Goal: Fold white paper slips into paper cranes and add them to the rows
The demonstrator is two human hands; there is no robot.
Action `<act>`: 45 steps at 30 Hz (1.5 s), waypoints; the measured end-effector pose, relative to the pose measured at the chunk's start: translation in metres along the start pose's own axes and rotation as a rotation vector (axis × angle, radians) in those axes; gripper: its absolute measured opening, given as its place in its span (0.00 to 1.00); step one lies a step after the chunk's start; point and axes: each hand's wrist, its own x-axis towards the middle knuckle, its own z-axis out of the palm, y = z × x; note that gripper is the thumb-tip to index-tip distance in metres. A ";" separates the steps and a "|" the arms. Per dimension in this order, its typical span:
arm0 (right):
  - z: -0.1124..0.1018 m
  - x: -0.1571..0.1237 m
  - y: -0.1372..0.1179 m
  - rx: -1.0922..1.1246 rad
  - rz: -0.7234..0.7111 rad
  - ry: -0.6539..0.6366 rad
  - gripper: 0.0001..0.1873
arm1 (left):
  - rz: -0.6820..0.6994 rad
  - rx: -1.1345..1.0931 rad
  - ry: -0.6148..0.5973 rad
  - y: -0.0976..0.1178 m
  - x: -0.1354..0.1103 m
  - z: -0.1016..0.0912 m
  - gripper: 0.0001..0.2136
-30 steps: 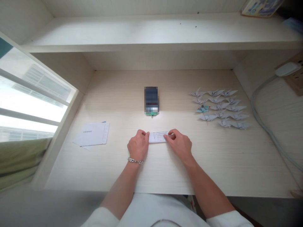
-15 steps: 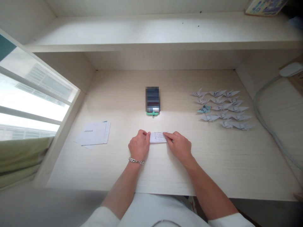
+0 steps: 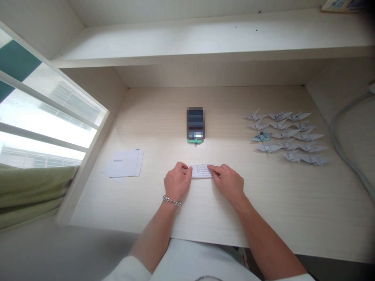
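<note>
grasped between left hand point(image 3: 178, 181) and right hand point(image 3: 230, 182): folded paper point(image 3: 200, 172), printed lines point(image 3: 202, 170) illegible

From my remote seat I see a pale wood-grain desk point(image 3: 158, 121) closed in by a matching back panel point(image 3: 211, 74), with a broad light shelf point(image 3: 181, 42) across the top. Daylight glares through a barred window point(image 3: 55, 125) on my left, above green fabric point(image 3: 29, 191); the right side panel point(image 3: 348, 86) looks dimmer.
</note>
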 end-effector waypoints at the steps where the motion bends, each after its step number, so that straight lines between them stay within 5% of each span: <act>1: 0.000 0.000 0.000 0.004 0.000 0.001 0.13 | -0.002 -0.001 0.001 0.000 0.000 0.000 0.13; 17: -0.003 0.000 -0.003 0.005 0.016 -0.016 0.14 | 0.023 0.106 0.012 0.006 -0.005 0.001 0.13; 25: -0.004 0.000 -0.003 0.006 0.017 -0.016 0.14 | 0.297 0.197 0.158 0.007 -0.011 0.007 0.12; 31: -0.006 -0.002 -0.006 -0.007 0.024 -0.018 0.14 | 0.552 0.064 0.111 0.010 -0.012 0.013 0.11; 45: -0.006 -0.008 0.007 -0.007 0.044 0.106 0.15 | 0.528 -0.072 0.151 0.007 -0.014 0.017 0.10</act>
